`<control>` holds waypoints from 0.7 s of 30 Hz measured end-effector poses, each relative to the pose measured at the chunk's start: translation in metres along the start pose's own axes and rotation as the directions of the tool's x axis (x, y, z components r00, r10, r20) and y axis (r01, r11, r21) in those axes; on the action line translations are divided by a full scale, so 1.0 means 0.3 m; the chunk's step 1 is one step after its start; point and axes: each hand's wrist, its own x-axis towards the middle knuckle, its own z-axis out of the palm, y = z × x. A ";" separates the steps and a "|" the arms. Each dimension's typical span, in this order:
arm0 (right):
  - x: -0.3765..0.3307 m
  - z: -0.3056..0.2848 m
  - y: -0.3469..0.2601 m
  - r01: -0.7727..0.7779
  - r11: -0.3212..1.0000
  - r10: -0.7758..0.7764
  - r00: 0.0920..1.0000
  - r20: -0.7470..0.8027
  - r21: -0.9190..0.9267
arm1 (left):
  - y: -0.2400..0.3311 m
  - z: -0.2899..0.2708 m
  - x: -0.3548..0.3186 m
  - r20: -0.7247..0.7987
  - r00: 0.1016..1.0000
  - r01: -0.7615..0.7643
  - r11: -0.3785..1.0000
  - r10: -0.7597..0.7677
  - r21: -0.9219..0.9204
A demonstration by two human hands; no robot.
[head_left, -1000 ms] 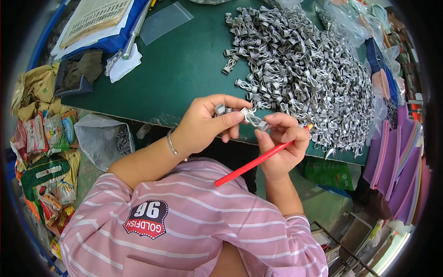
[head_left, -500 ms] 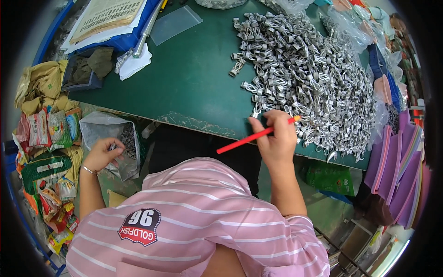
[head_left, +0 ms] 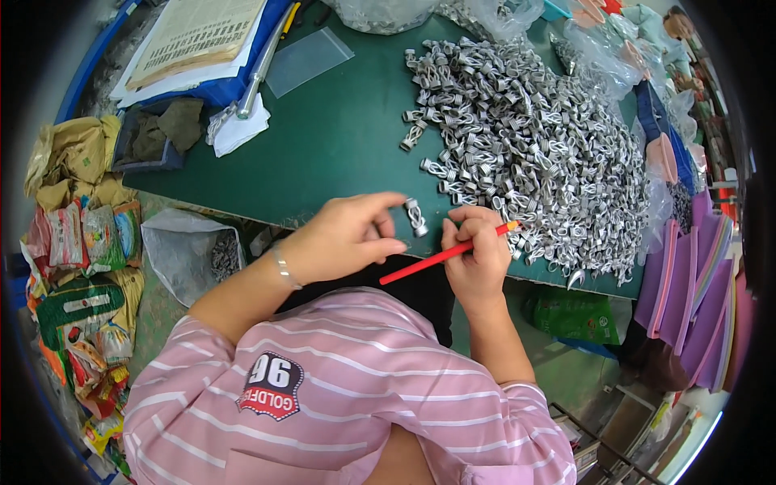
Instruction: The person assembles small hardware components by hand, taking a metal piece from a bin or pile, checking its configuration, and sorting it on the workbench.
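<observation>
My left hand [head_left: 343, 233] reaches across to the table's front edge, thumb and fingers apart with nothing visible between them. Just beyond its fingertips is a small silver metal part [head_left: 415, 217] with banded ends and looped strands; whether a finger touches it, I cannot tell. My right hand [head_left: 478, 255] closes round a slim red pencil-like stick [head_left: 428, 265] with a yellowish tip, slanting down to the left. A large heap of similar metal parts [head_left: 525, 137] spreads over the green tabletop [head_left: 323, 145] beside and beyond my right hand.
An open whitish bag [head_left: 182, 250] holding metal parts stands below the table at left. A blue tray with papers [head_left: 194, 40], a small bin with dark cloth-like pieces [head_left: 158, 133] and a flat clear bag [head_left: 309, 61] lie farther back. Purple foam-like sheets [head_left: 687, 291] are at right.
My left hand has moved from above the whitish bag to the table edge. One metal part now lies apart, left of my right hand. The right hand keeps the red stick, slightly lower.
</observation>
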 end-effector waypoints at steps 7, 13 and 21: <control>-0.019 0.035 -0.011 0.028 0.999 -0.021 0.986 0.164 -0.038 | -0.022 0.023 0.114 -0.002 0.896 -0.320 0.648 0.444 0.691; -0.024 0.023 -0.006 -0.376 0.818 0.372 0.923 0.098 0.434 | -0.018 0.031 0.096 -0.113 0.839 -0.451 0.795 0.533 0.405; -0.034 0.014 0.008 -0.446 0.181 0.466 0.824 0.323 0.877 | -0.011 0.062 0.074 -0.237 0.798 -0.532 0.833 0.554 0.152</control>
